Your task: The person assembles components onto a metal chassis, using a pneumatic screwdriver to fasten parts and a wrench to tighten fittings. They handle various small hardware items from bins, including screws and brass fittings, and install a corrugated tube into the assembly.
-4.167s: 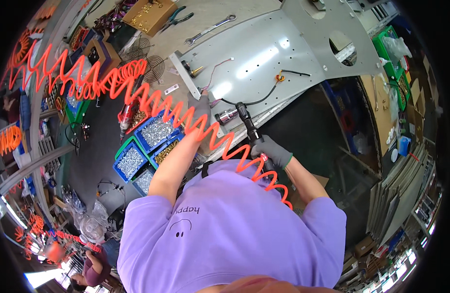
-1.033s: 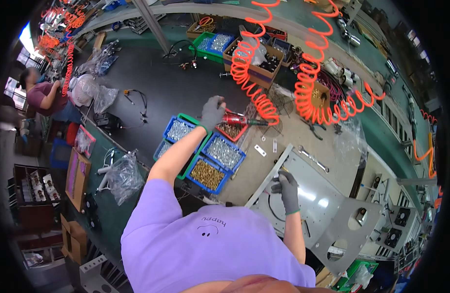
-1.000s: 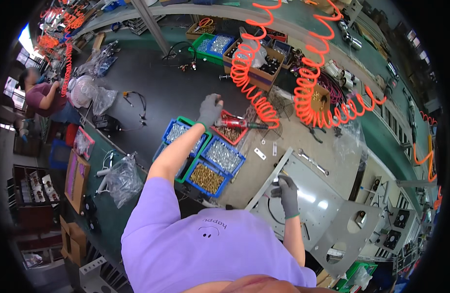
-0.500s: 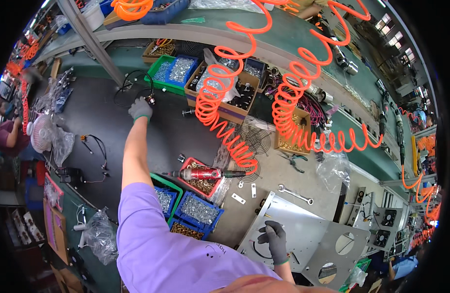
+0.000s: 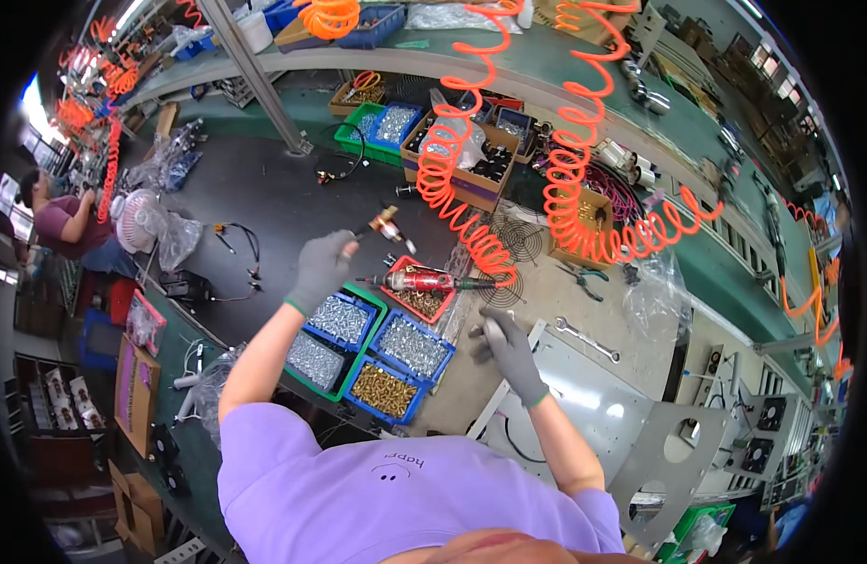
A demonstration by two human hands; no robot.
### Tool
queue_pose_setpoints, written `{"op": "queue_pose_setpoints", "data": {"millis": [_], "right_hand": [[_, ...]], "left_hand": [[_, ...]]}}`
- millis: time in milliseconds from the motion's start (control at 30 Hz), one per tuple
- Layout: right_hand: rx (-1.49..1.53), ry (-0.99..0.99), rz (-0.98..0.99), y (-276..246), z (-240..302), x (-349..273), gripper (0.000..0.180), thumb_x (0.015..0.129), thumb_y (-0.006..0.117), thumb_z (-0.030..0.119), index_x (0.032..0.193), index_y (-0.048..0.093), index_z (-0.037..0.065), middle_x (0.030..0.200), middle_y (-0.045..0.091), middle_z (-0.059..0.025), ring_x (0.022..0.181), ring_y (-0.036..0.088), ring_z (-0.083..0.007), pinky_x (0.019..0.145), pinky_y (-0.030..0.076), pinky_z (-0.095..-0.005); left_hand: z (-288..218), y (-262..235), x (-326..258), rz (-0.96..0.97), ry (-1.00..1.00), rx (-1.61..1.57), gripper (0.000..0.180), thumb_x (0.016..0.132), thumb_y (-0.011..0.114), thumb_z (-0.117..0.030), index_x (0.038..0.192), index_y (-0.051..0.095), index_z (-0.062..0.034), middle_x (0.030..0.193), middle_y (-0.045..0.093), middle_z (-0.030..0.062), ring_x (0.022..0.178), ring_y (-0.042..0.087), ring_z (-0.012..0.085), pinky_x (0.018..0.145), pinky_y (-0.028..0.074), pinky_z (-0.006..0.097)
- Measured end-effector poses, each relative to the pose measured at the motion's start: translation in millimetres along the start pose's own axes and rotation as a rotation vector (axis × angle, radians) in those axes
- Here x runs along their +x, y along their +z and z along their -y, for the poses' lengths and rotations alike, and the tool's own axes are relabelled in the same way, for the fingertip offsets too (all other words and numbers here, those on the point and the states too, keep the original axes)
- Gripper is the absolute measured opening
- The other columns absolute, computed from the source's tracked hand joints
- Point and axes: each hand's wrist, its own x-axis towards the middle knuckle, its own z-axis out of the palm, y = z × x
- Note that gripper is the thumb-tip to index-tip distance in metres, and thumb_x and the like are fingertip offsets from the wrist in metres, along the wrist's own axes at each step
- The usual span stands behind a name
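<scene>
- Grey-gloved, the left hand [image 5: 322, 268] is closed, thumb against fingers, on a brass-coloured fitting [image 5: 386, 224] that has a dark section at the grip and a white tip.
- The fitting sticks out to the right of that hand, over the dark work surface [image 5: 264, 188] and farther from the body than the red bin [image 5: 437, 318].
- Grey-gloved too, the right hand [image 5: 510, 352] is at the near left part of a bare metal panel [image 5: 570, 376], its fingers loosely bent and apart; whether its fingertips touch anything I cannot tell.
- Between the two hands, a red power tool [image 5: 419, 281] lies across the red bin, over small brass-coloured parts, with an orange coiled hose [image 5: 438, 169] running up from its right end.
- Nearer the body, below the red bin, blue bins hold silvery screws [image 5: 413, 346] and brass-coloured screws [image 5: 383, 388], beside a green tray [image 5: 356, 365] with more silvery pieces.
- Just past the panel's far edge lies a wrench [image 5: 586, 338]; farther on, pliers [image 5: 584, 280] and round wire guards [image 5: 518, 240].
- Beyond the fitting stands a cardboard box [image 5: 466, 188] with black parts inside.
- Well off to the left are a black cable [image 5: 248, 246], a white fan [image 5: 137, 221] and a person in a maroon top [image 5: 62, 226].
</scene>
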Motion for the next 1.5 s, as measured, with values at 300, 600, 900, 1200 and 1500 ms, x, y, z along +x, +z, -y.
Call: {"op": "queue_pose_setpoints", "data": {"millis": [300, 600, 900, 1200, 1500], "right_hand": [[0.253, -0.332, 0.014, 9.5, 60.1, -71.3, 0.035, 0.092, 0.043, 0.013, 0.125, 0.047, 0.005, 0.090, 0.056, -0.0055, 0.072, 0.055, -0.0091, 0.066, 0.049, -0.0257], [0.244, -0.345, -0.149, -25.5, 40.5, -171.3, 0.025, 0.089, 0.055, 0.016, 0.109, 0.054, 0.001, 0.082, 0.059, -0.0058, 0.064, 0.054, -0.0078, 0.058, 0.045, -0.0227], [-0.112, -0.306, -0.109, -1.2, 42.2, -190.8, 0.023, 0.085, 0.061, 0.013, 0.101, 0.061, -0.002, 0.089, 0.066, -0.0088, 0.076, 0.060, -0.0119, 0.069, 0.049, -0.0271], [-0.136, -0.380, -0.437, -7.8, 36.6, -184.6, 0.023, 0.085, 0.062, 0.018, 0.097, 0.063, -0.001, 0.077, 0.065, -0.0080, 0.071, 0.060, -0.0094, 0.063, 0.049, -0.0251], [0.032, -0.234, -0.192, -20.4, 30.4, -185.2, 0.034, 0.086, 0.058, 0.015, 0.116, 0.052, 0.001, 0.091, 0.059, -0.0081, 0.081, 0.058, -0.0104, 0.068, 0.048, -0.0264]], "left_hand": [[-175.3, -34.9, -96.6, 0.378, 0.228, -0.671, 0.025, 0.091, 0.048, -0.025, 0.086, 0.060, -0.0038, 0.066, 0.053, 0.0111, 0.062, 0.052, 0.0252, 0.059, 0.040, 0.033], [-234.2, 3.1, -130.0, 0.568, 0.102, -0.725, 0.026, 0.092, 0.048, -0.025, 0.088, 0.060, -0.0012, 0.062, 0.052, 0.0063, 0.059, 0.054, 0.0216, 0.057, 0.042, 0.035], [-293.2, -11.4, -103.4, 0.810, 0.229, -1.165, 0.056, 0.097, 0.038, -0.042, 0.128, 0.043, 0.0045, 0.122, 0.052, 0.0155, 0.109, 0.052, 0.0209, 0.094, 0.041, 0.032], [-283.7, 17.0, -140.2, 0.292, 0.449, -0.601, 0.060, 0.084, 0.061, -0.040, 0.126, 0.043, -0.0011, 0.106, 0.057, 0.0191, 0.091, 0.061, 0.0310, 0.076, 0.049, 0.034], [-264.1, 34.6, -150.2, 0.250, 0.246, -0.757, 0.046, 0.090, 0.053, -0.042, 0.111, 0.046, -0.0011, 0.080, 0.056, 0.0087, 0.069, 0.057, 0.0182, 0.061, 0.046, 0.029]]}}
